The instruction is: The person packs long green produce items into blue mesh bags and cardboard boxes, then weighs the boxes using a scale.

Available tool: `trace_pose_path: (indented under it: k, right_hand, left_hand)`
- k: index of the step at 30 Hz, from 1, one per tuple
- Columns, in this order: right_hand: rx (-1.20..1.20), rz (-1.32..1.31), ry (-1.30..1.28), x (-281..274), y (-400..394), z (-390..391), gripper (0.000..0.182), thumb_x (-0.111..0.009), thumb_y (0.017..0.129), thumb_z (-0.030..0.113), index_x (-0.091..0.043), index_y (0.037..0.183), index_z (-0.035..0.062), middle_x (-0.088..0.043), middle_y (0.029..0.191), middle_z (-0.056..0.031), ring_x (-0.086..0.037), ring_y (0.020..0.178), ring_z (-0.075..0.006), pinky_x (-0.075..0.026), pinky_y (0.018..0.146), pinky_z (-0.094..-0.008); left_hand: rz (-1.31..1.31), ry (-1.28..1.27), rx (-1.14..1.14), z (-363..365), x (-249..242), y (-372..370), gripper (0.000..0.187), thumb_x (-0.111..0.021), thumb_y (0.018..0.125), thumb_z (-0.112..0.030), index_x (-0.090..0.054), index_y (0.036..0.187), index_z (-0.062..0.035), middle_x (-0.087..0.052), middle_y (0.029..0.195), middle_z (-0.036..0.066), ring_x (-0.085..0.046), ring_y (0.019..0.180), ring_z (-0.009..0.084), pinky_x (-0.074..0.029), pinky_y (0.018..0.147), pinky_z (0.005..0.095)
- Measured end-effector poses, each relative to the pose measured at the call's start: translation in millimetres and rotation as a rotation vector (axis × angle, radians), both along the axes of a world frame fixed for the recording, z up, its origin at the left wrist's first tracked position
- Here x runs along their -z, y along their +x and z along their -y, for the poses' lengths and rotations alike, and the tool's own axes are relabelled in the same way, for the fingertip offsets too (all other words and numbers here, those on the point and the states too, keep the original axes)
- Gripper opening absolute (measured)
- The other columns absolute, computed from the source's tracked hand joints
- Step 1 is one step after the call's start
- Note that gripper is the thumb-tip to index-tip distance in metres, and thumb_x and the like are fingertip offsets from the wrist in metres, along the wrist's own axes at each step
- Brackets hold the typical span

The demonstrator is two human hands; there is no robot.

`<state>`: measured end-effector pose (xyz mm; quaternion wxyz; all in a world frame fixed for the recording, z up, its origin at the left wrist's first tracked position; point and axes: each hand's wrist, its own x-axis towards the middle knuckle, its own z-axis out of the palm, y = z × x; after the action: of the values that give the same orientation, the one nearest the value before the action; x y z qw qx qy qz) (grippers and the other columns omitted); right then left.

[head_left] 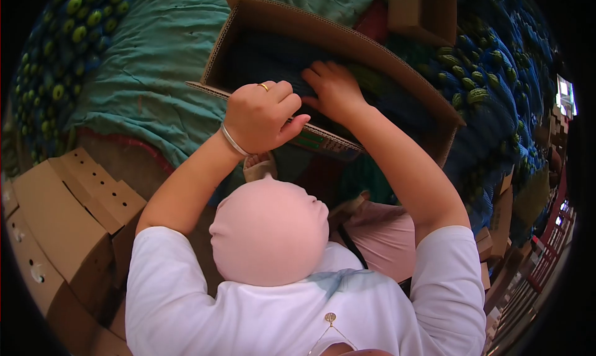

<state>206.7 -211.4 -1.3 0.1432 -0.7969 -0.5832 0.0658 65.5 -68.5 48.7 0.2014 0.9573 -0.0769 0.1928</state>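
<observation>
An open cardboard box (335,28) lies ahead of me, with dark blue netting (267,55) inside and a greenish patch toward its right half. My left hand (264,117), with a ring and a bracelet, is over the box's near edge. Its fingers are curled down and the thumb points right; whatever they close on is hidden. My right hand (336,94) reaches into the box over the netting, its fingers bent and thumb apart. I cannot make out anything held in it.
Green cloth (161,52) spreads behind and left of the box. Blue-netted green produce (478,76) is heaped on the right, with more netted produce (77,30) at upper left. Cardboard boxes (62,213) stand at lower left; another box (422,11) sits at the top. My pink-clad knee (267,235) is below.
</observation>
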Motion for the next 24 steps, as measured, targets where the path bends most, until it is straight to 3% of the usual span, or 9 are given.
trace_pose_path:
  k: [4,6,7,10,14,16,18,22,24]
  right_hand:
    - [0.053,-0.081,-0.058,-11.4,-0.3,7.1,0.050,-0.077,0.066,0.030,-0.058,0.107,0.0083,-0.056,0.103,-0.0097,-0.054,0.097,-0.0295,-0.045,0.082,-0.0393]
    - [0.212,-0.281,0.054,-36.8,5.9,20.1,0.055,-0.075,0.071,0.030,-0.055,0.117,0.0071,-0.056,0.109,-0.0112,-0.055,0.102,-0.0291,-0.046,0.086,-0.0375]
    - [0.269,-0.429,-0.058,-61.8,10.8,29.8,0.057,-0.072,0.075,0.029,-0.051,0.123,0.0062,-0.055,0.115,-0.0116,-0.056,0.103,-0.0276,-0.046,0.088,-0.0354]
    - [0.325,-0.429,-0.293,-79.2,24.4,68.0,0.052,-0.070,0.077,0.024,-0.052,0.122,0.0069,-0.056,0.113,-0.0093,-0.058,0.100,-0.0262,-0.048,0.084,-0.0352]
    - [0.243,-0.378,-0.271,-70.8,16.8,65.1,0.050,-0.069,0.077,0.024,-0.053,0.121,0.0077,-0.058,0.110,-0.0089,-0.058,0.100,-0.0266,-0.048,0.084,-0.0357]
    - [0.071,-0.172,-0.119,-58.0,8.1,37.2,0.045,-0.070,0.077,0.023,-0.055,0.117,0.0090,-0.059,0.106,-0.0088,-0.058,0.100,-0.0273,-0.047,0.085,-0.0368]
    - [0.025,-0.113,-0.105,-37.8,0.6,12.1,0.047,-0.073,0.071,0.024,-0.056,0.112,0.0077,-0.059,0.102,-0.0092,-0.058,0.099,-0.0281,-0.047,0.085,-0.0379]
    - [-0.122,0.015,-0.295,-27.4,-2.3,-14.6,0.052,-0.076,0.063,0.024,-0.056,0.107,0.0036,-0.060,0.101,-0.0135,-0.058,0.096,-0.0278,-0.048,0.080,-0.0356]
    - [0.067,-0.220,0.065,-29.7,-1.1,-6.8,0.040,-0.069,0.071,0.026,-0.059,0.102,0.0020,-0.062,0.094,-0.0117,-0.060,0.087,-0.0224,-0.047,0.074,-0.0305]
  left_hand:
    - [-0.009,-0.036,0.117,-6.8,-8.1,-2.5,0.023,-0.069,0.071,-0.030,-0.056,0.074,-0.0111,-0.053,0.075,0.003,-0.053,0.063,0.0203,-0.040,0.054,0.0314]
    - [-0.091,-0.087,0.147,-15.7,-15.0,-2.1,0.022,-0.069,0.074,-0.029,-0.059,0.079,-0.0094,-0.056,0.080,0.006,-0.056,0.071,0.0230,-0.043,0.063,0.0328]
    - [-0.087,-0.087,0.144,-20.5,-18.2,-3.1,0.022,-0.069,0.074,-0.029,-0.059,0.079,-0.0094,-0.056,0.080,0.006,-0.056,0.071,0.0230,-0.043,0.063,0.0328]
    - [-0.154,-0.122,-0.012,-33.4,-26.1,-10.2,0.018,-0.068,0.076,-0.021,-0.059,0.083,-0.0069,-0.059,0.084,0.007,-0.058,0.078,0.0259,-0.044,0.071,0.0340]
    - [-0.017,-0.087,-0.201,-53.9,-22.6,-7.8,0.013,-0.065,0.077,-0.014,-0.059,0.084,-0.0053,-0.060,0.089,0.007,-0.058,0.081,0.0278,-0.044,0.073,0.0360]
    - [0.041,-0.056,-0.274,-55.6,-17.4,-10.1,0.012,-0.065,0.076,-0.013,-0.059,0.084,-0.0053,-0.060,0.088,0.007,-0.057,0.079,0.0279,-0.044,0.072,0.0368]
    - [-0.002,-0.141,-0.334,-50.4,-14.4,-17.6,0.011,-0.062,0.080,-0.009,-0.060,0.090,-0.0040,-0.061,0.096,0.010,-0.057,0.090,0.0279,-0.043,0.081,0.0357]
    - [-0.014,-0.100,-0.354,-50.9,-11.0,-25.3,0.014,-0.061,0.080,-0.007,-0.061,0.094,-0.0042,-0.061,0.101,0.010,-0.057,0.095,0.0281,-0.043,0.085,0.0353]
    - [0.030,-0.148,-0.368,-53.8,-10.1,-26.3,0.019,-0.061,0.080,-0.005,-0.060,0.099,-0.0044,-0.061,0.105,0.011,-0.057,0.098,0.0286,-0.043,0.087,0.0352]
